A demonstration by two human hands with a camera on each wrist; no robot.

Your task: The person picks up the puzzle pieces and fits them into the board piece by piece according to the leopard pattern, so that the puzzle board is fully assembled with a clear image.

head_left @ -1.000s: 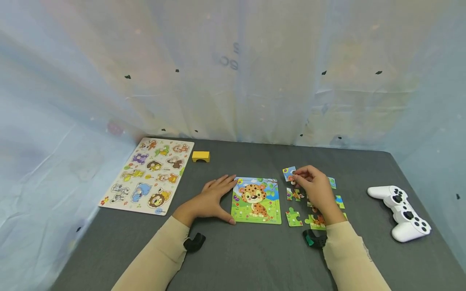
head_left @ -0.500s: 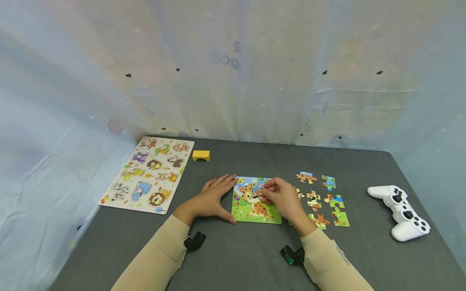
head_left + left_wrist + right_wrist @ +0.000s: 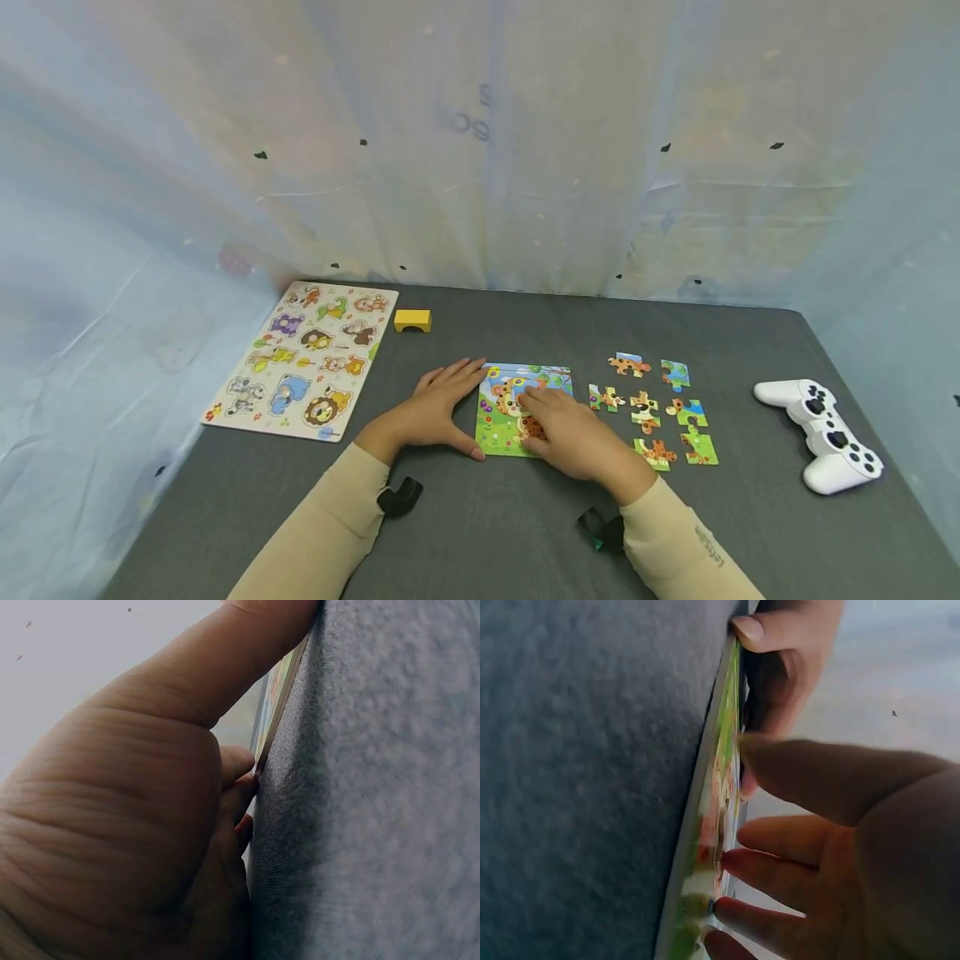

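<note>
My left hand (image 3: 431, 417) lies with thumb and fingers spread at the left edge of a square leopard puzzle board (image 3: 495, 440). In the left wrist view, the board's thin edge (image 3: 271, 727) shows between thumb and fingers. Over the board's right half, my right hand (image 3: 573, 437) has its fingers laid down on the printed surface. A blue-and-yellow jigsaw piece (image 3: 528, 385) lies under those fingertips, partly hidden. The right wrist view shows fairly straight fingers (image 3: 769, 874) touching the board's face, with the left thumb (image 3: 750, 628) at its far edge.
Several loose jigsaw pieces (image 3: 645, 412) are spread right of the board; the right hand covers part of that area. A white game controller (image 3: 821, 433) rests at far right. At left stand an animal peg board (image 3: 303, 362) and a yellow arch block (image 3: 412, 320).
My right hand has carried a blue jigsaw piece from the loose group leftward onto the board. Its pinch has loosened and the fingers now lie flatter. The left hand has stayed put.
</note>
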